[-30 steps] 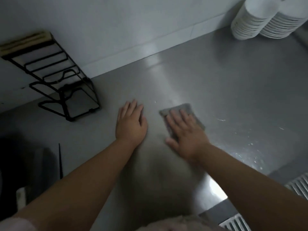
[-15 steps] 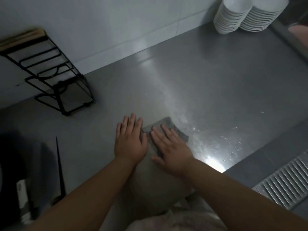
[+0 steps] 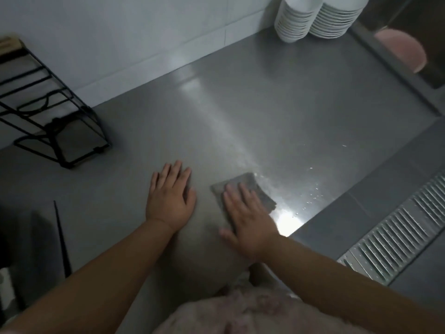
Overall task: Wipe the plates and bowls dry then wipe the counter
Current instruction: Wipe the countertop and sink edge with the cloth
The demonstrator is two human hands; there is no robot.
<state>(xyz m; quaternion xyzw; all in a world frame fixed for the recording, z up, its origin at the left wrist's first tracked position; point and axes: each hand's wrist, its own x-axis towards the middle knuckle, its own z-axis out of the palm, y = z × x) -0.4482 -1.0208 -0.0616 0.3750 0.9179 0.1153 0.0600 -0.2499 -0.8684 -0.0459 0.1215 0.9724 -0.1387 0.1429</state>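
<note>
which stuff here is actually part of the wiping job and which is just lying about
Part of the job: grey cloth under the right hand, counter, stacked bowls, stacked plates, left hand.

Lying about: black wire rack, pink dish, floor grate.

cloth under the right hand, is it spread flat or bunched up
Spread flat. The grey cloth lies as a thin flat patch on the counter, with the right hand pressing it down, fingers straight.

Cloth (image 3: 243, 192) lies on the counter (image 3: 301, 104), rack (image 3: 48, 112) far left, bowls (image 3: 295, 20) behind.
</note>
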